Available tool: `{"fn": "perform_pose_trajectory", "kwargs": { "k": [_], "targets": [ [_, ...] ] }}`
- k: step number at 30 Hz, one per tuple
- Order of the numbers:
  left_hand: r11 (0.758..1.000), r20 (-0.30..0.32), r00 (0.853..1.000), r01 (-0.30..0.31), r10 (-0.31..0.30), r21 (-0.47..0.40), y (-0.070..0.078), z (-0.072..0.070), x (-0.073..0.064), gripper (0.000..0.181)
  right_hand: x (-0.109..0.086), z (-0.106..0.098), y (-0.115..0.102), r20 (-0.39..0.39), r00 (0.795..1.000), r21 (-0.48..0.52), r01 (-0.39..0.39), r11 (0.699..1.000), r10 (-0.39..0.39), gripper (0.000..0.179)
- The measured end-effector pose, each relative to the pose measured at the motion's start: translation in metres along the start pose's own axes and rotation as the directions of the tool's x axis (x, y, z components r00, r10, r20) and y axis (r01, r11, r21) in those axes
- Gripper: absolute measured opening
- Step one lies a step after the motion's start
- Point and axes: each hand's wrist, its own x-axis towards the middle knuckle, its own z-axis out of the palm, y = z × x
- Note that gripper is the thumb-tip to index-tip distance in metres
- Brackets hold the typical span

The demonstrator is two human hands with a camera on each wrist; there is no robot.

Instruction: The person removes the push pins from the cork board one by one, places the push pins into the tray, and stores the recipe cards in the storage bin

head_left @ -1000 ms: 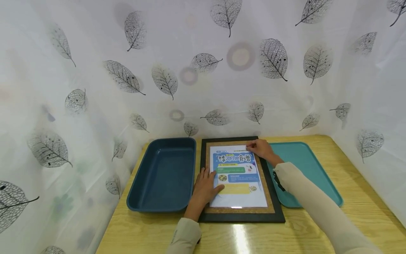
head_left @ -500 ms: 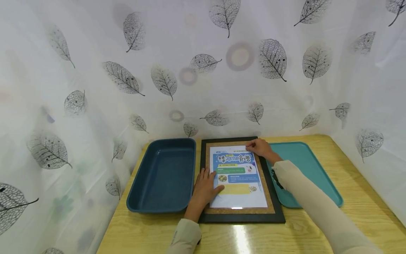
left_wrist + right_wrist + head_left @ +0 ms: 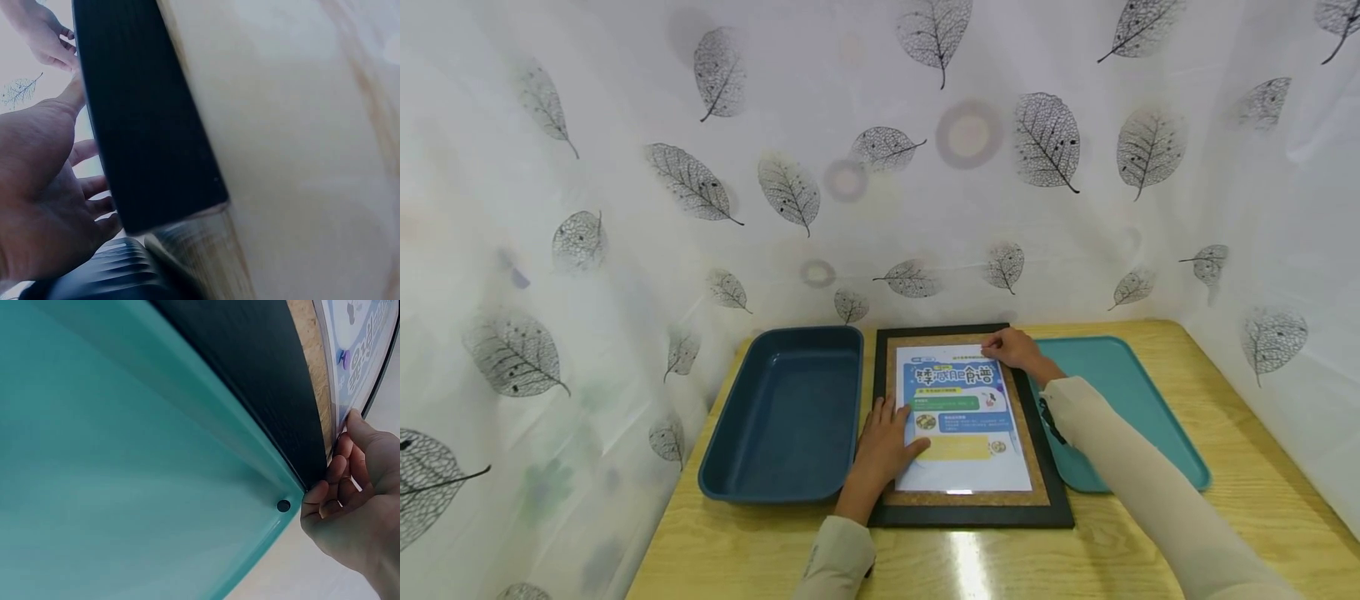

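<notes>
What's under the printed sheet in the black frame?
A brown cork-like backing shows around the printed sheet, inside the black frame. Whatever lies directly beneath the sheet is covered; the left hand and right hand also hide parts of the sheet's edges.

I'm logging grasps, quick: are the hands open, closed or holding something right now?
Left hand: open, resting across the left edge of the white rectangular printed sheet.
Right hand: closed, apparently pinching the sheet's upper right corner.

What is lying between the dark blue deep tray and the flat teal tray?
In the head view: a black-framed cork board, bearing a white printed sheet; the left hand touches it, the right hand pinches its corner.
</notes>
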Motion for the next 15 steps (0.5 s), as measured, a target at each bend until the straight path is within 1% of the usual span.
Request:
{"fn": "perform_pose_trajectory", "kwargs": {
  "k": [7,15],
  "targets": [
    [1.000,-0.005,1.000,-0.009,0.009,0.005,-0.0007,-0.0004,-0.0006,0.075,0.0021,0.0019,0.0029,0.009,1.000,-0.008,0.001,1.000,-0.001,0.025],
    [1.000,-0.006,1.000,-0.013,0.013,0.012,-0.0017,0.0011,0.0002,0.075,0.0008,0.0020,-0.0007,0.009,1.000,-0.027,-0.007,1.000,0.007,0.025]
  ]
}}
